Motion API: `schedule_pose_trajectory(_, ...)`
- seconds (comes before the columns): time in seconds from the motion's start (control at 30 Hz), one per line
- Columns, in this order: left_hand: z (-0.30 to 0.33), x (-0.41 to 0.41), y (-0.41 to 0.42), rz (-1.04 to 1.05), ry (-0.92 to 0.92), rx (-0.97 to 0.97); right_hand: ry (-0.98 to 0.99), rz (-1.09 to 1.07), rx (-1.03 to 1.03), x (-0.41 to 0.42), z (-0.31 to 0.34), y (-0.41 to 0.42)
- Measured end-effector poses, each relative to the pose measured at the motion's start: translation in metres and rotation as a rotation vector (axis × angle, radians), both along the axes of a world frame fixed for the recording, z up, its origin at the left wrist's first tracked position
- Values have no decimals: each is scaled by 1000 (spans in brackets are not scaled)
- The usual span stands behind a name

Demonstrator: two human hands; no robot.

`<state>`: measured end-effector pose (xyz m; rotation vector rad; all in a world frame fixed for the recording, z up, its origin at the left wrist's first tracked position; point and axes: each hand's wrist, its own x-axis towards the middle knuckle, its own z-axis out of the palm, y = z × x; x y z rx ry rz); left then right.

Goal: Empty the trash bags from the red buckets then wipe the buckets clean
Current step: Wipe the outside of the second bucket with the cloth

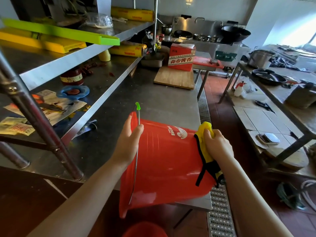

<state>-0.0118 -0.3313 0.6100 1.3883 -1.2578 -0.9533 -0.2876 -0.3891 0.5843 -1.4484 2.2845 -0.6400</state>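
Steel counter (159, 103): tipped red bucket (164, 161), yellow cloth (205, 134).

A wooden cutting board (174, 77) lies at the far end of the steel counter (153, 101). A red carton (181, 56) with Chinese lettering stands on the board's far edge. Left of the board, a shelf (95, 77) carries a yellow film roll (127, 50), a dark jar (71, 77) and a blue lid (73, 91). Beyond the board sit black woks (235, 33)
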Motion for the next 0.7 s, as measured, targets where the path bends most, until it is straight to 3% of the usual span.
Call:
schedule_pose_trajectory(0.2, -8, 11, 0, -127, -134, -154, -30, -30, -10, -6, -4, 17)
schedule_pose_trajectory(0.37, -8, 16, -7, -161, -152, -133, -5, -24, -9, -2, -3, 16)
schedule_pose_trajectory(0.53, -12, 18, -5, -203, -104, -143, -216, -113, 59, -12, 0, 7)
schedule_pose_trajectory(0.7, -18, 25, -2, -251, -173, -232, -163, -152, 0, -8, -5, 14)
